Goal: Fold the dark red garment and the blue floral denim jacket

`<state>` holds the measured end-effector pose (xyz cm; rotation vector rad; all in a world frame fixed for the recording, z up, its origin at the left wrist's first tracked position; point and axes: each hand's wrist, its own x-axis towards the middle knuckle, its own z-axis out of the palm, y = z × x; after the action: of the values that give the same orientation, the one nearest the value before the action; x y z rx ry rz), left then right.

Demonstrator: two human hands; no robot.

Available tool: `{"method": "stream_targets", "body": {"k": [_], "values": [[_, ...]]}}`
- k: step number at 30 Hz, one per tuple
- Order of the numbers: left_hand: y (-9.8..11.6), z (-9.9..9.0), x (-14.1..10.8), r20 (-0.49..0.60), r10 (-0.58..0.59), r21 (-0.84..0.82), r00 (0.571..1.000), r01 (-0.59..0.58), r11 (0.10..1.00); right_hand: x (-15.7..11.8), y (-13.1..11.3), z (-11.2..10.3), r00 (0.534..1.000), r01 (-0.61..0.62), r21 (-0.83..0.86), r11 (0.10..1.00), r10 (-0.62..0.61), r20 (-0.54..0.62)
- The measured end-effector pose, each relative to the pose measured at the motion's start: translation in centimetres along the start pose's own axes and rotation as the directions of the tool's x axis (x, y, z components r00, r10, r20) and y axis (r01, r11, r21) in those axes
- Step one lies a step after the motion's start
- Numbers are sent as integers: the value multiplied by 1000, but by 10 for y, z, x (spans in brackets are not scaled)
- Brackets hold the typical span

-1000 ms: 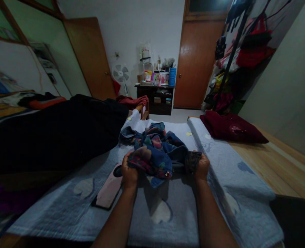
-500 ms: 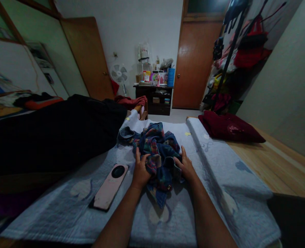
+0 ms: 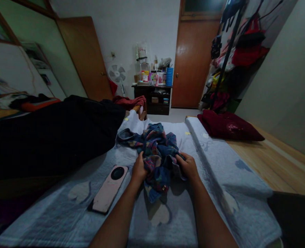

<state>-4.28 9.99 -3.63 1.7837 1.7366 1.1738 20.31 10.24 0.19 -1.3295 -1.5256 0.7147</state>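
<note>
A crumpled blue shirt (image 3: 156, 143) with a red and multicoloured pattern lies bunched on the pale blue quilted bedspread (image 3: 157, 237). My left hand (image 3: 139, 169) is closed on its near left side, thumb on top and the other fingers hidden under the cloth. On the opposite side my right hand (image 3: 187, 167) pinches a fold of the shirt between thumb and fingers. The near end of the garment hangs slightly off the bedspread and casts a shadow. Left of my left hand rests a pink phone (image 3: 108, 189), its round camera facing up.
Dark black cloth (image 3: 56, 137) is heaped along the left side. A maroon cushion (image 3: 228, 126) sits on the wooden boards (image 3: 278, 162) at the right. Farther off stand a dark cabinet (image 3: 152, 105), a white fan (image 3: 118, 75) and a brown door (image 3: 199, 65).
Both hands have closed from spread fingers onto the shirt's edges. The shirt's near end has risen slightly and shifted left. The camera view has shifted a little.
</note>
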Motion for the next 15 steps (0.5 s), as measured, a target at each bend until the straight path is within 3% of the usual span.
{"method": "stream_targets", "body": {"k": [2,4,6,8,11,13,15], "values": [[0,-2,-1,2,-40,24,999,40,999,0,0,-6,989,-26,-7,1000,25,-145],[2,-7,-4,-50,-52,-18,997,51,999,0,2,-13,946,-53,-65,996,29,-324],[5,-15,-7,-173,-7,-47,985,-1,999,1,6,-19,875,-82,-104,991,22,-484],[8,-25,-10,-315,64,-23,947,-75,997,2,10,-24,820,-100,-95,990,28,-572],[13,-36,-12,-386,158,44,909,-153,987,4,15,-27,832,-70,-85,994,12,-555],[17,-37,-13,-337,212,121,918,-181,976,5,17,-26,896,-30,-87,996,-12,-444],[20,-32,-14,-285,242,214,928,-185,959,6,16,-23,971,-14,-79,997,-6,-240]]}}
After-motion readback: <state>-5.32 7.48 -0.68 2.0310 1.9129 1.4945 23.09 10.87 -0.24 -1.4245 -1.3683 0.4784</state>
